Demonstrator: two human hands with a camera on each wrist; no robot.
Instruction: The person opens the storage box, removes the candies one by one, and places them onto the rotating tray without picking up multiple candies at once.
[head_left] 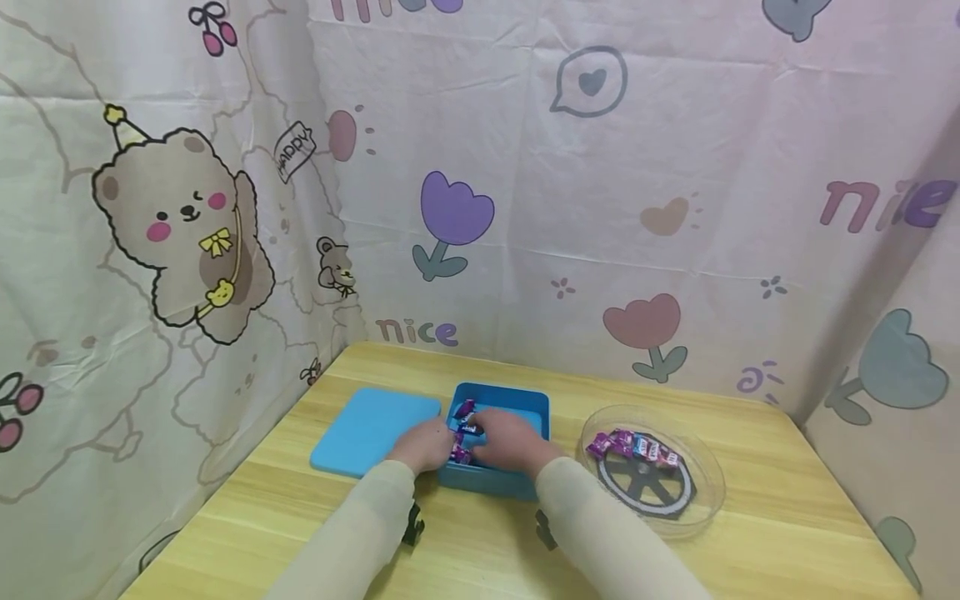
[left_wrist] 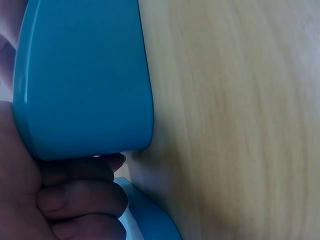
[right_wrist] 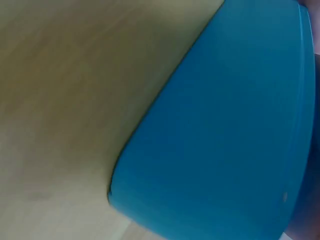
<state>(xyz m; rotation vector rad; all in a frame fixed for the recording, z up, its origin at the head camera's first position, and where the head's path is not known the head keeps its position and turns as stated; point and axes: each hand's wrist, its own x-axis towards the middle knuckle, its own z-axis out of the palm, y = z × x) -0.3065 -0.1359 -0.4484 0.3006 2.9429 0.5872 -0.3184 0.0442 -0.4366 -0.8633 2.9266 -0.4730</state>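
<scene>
A blue box (head_left: 491, 482) stands uncovered on the table, with several wrapped candies (head_left: 465, 408) in purple and dark wrappers along its left side. My left hand (head_left: 426, 444) grips the box's left wall; in the left wrist view its curled fingers (left_wrist: 85, 200) lie against the outside of the box (left_wrist: 90, 85). My right hand (head_left: 513, 440) reaches over the front right into the box, its fingertips at a dark wrapped candy (head_left: 470, 429), which they seem to pinch. In the right wrist view the box's outer wall (right_wrist: 215, 135) hides most of that hand.
A light blue lid (head_left: 367, 433) lies flat left of the box. To the right stands a clear round dish (head_left: 712, 500) with a black-and-white wheel-like pattern and several wrapped candies (head_left: 633, 446) in a row. Printed cloth (head_left: 525, 167) hangs behind the wooden table (head_left: 465, 550).
</scene>
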